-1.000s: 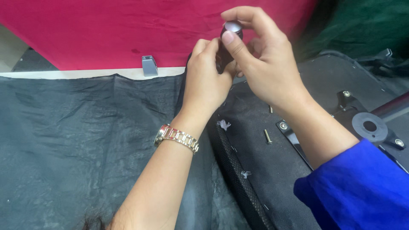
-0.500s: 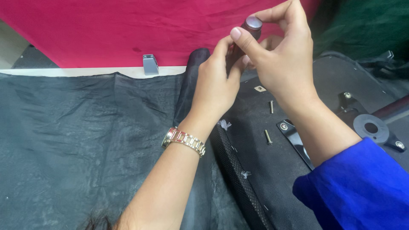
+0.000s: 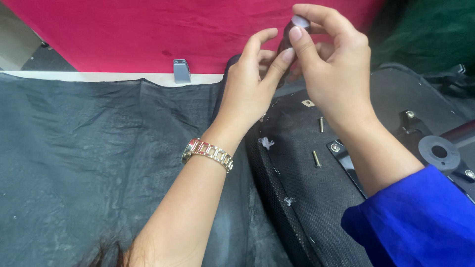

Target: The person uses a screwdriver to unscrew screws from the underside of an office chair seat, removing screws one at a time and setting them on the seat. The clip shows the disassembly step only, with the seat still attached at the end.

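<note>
Both hands meet near the top of the view around a small dark cylindrical part point(image 3: 288, 38) with a pale round end. My right hand point(image 3: 332, 69) pinches its top end between thumb and fingers. My left hand point(image 3: 251, 86), with a metal wristwatch point(image 3: 208, 152) on the wrist, grips the lower part of the same piece with its fingertips. The hands hover above an upturned black chair seat base point(image 3: 316, 198) lying on a black cloth point(image 3: 89, 163).
Two loose bolts point(image 3: 316, 158) lie on the seat base beside a black metal bracket point(image 3: 346, 160). A round black mount plate point(image 3: 438, 152) sits at the right. A small grey metal clip point(image 3: 181, 71) stands at the cloth's far edge, before a red fabric point(image 3: 138, 29).
Both hands, with the dark part between them, have shifted right and up in the view. The right hand's grip has turned on the part's top.
</note>
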